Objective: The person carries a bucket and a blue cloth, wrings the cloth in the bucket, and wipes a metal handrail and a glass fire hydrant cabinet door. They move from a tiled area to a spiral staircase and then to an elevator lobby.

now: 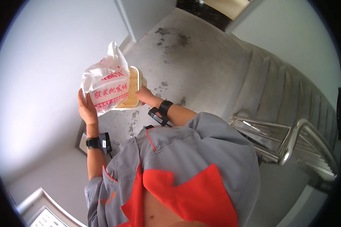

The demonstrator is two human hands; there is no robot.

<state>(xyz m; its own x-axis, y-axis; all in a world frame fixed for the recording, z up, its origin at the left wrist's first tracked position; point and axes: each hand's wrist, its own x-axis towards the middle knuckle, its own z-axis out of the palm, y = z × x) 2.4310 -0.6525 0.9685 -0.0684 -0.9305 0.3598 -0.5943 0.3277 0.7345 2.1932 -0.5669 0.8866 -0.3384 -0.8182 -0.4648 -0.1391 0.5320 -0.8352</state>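
Note:
A lidded food container (134, 85) with a tan lid and white rim is partly covered by a white plastic bag (106, 82) with red writing. My left hand (88, 109) grips the bag and the container's left side, with the thumb over the bag's front. At the container's right edge, my right hand (145, 96) holds on with the thumb on the lid and the fingers behind. The bag's upper end stands up crumpled above the container. What is under the bag is hidden. Each wrist wears a black strap with a small box.
To the right, concrete stairs (278, 85) run beside a metal handrail (292, 142). A pale wall (51, 71) rises close on the left. Dark wet-looking stains mark the concrete floor (210, 68), and a doorway stands at the top.

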